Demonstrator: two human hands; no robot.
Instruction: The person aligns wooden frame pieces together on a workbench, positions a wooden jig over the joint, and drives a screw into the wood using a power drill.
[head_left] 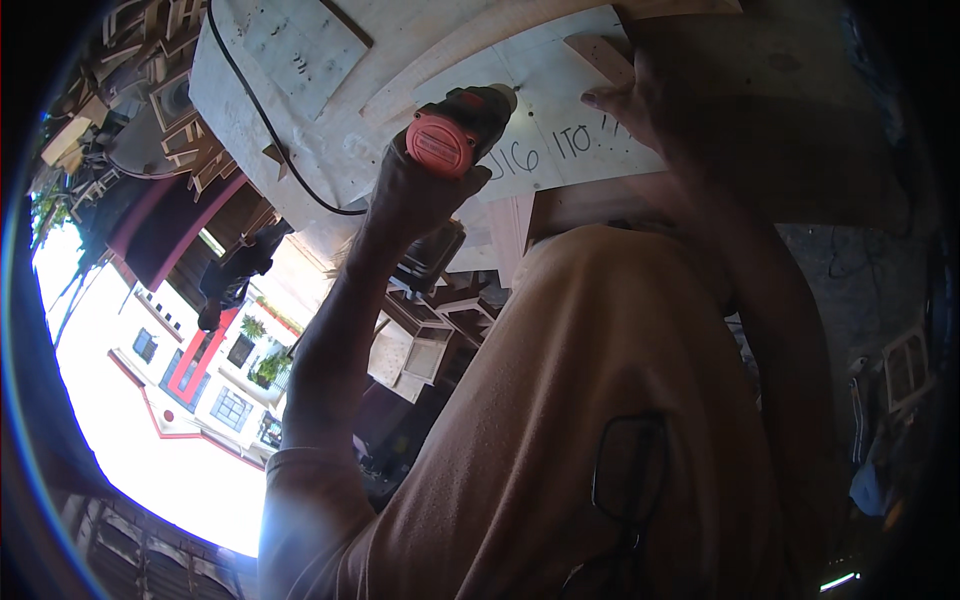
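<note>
My left hand is wrapped round the grip of a red and black power drill. The drill's front end points right, over a pale flat board with dark handwriting on it; whether a bit touches the wood I cannot make out. At the board's right part lies my right hand, its thumb stretched out and apart from the forefinger. A small wooden block sits on the board, close to that forefinger. The other fingers are lost in shadow.
Under the pale board is a larger worktable, crossed by a black cord. Wooden frames are piled at the far left. Another person is off to the left. More wooden pieces lie below the table.
</note>
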